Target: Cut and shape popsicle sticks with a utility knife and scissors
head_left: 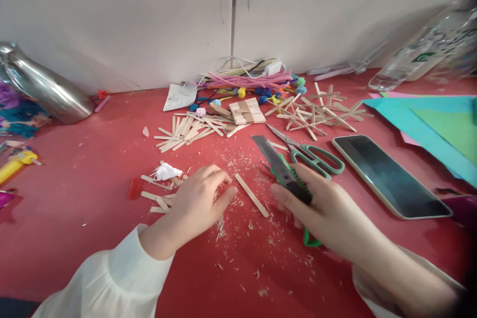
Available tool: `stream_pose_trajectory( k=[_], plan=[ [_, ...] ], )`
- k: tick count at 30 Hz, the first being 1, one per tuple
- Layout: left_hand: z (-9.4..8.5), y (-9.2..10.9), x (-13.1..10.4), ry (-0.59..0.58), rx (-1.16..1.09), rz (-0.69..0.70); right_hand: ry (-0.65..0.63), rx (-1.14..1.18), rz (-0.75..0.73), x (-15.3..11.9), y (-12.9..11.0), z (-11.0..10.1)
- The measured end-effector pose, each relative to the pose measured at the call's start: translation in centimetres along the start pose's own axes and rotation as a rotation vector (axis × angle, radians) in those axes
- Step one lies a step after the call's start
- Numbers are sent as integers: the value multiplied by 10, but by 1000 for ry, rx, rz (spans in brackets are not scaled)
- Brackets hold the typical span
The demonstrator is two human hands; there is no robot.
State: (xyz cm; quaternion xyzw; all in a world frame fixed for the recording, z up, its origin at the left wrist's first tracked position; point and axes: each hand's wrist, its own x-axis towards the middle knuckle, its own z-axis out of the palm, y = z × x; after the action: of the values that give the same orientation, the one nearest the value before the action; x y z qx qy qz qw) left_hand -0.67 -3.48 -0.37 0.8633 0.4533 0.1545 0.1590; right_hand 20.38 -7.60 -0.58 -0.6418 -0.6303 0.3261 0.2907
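Your right hand (322, 201) is wrapped around the cutter (280, 167), its blade angled away leftward. Your left hand (199, 203) pinches nothing, thumb and fingers parted. The stick (251, 195) lies between them, just right of the left hand, which is nearer; its long axis slants from far left to near right. Beyond are scissors (295, 145) and loose sticks (189, 128).

And here's the red table (93, 174), scissors (296, 147) lying on it, phone (391, 176) to their right, sticks (188, 129) scattered behind and left, shavings (264, 291) in front, flask (50, 89) far left!
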Motion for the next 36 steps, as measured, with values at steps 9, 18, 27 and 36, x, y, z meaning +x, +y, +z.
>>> stream_pose_trajectory(
  k=[9,18,27,36],
  plan=[
    [5,4,-11,-223,129,207,263,581,-163,13,-4,-14],
    [2,1,-11,-315,86,244,539,497,-451,25,13,-15],
    [-6,-8,-1,-76,10,123,401,391,-570,17,14,-15],
    [-2,-14,3,-75,23,158,393,245,-585,26,24,-10]
  ],
)
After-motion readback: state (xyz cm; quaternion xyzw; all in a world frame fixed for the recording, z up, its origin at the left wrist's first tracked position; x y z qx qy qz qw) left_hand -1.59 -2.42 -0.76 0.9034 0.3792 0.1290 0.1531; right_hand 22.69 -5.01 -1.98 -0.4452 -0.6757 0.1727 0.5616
